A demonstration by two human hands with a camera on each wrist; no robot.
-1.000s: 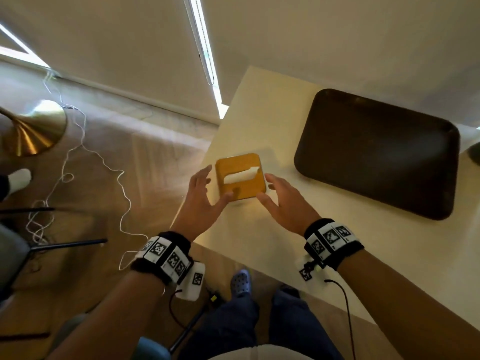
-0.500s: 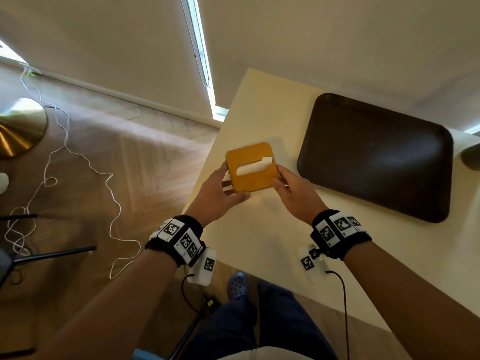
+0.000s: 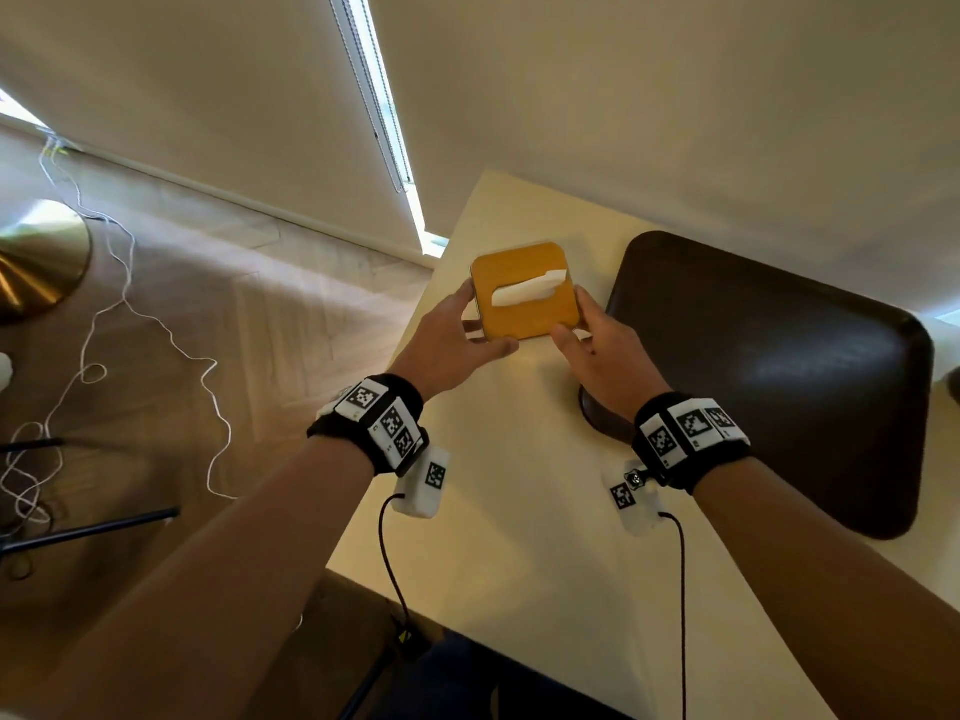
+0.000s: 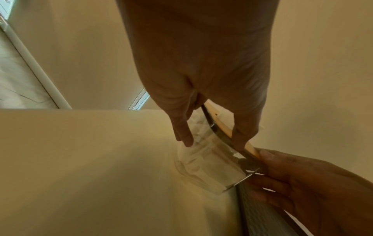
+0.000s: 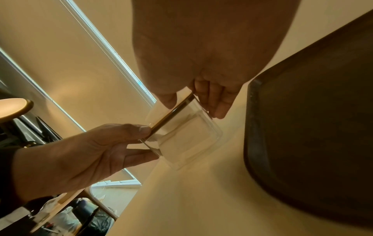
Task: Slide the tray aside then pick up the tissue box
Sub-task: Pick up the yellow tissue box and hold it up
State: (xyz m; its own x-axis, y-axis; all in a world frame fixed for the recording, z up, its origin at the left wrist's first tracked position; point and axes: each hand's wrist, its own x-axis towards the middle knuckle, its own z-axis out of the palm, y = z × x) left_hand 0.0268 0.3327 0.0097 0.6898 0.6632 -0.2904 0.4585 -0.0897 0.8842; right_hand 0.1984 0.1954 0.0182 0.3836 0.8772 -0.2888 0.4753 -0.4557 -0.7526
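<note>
The tissue box point(image 3: 524, 291) has an orange lid with a white tissue poking out and a clear body point(image 5: 187, 138). Both hands hold it by its sides, slightly tilted and just above the cream table point(image 3: 519, 537). My left hand point(image 3: 457, 340) grips its left edge, thumb on the near rim and fingers under the lid. My right hand point(image 3: 597, 345) grips its right edge in the same way. The dark brown tray point(image 3: 779, 366) lies flat on the table to the right of the box, partly hidden behind my right wrist.
The table's left edge point(image 3: 415, 356) runs just under my left hand, with wooden floor beyond it. On the floor lie a white cord point(image 3: 104, 314), a brass lamp base point(image 3: 36, 262) and black chair legs point(image 3: 88, 532). A wall closes the far side.
Both hands, open beside the box a second ago, have closed on its two sides. The box has come up off the table and moved a little away from me.
</note>
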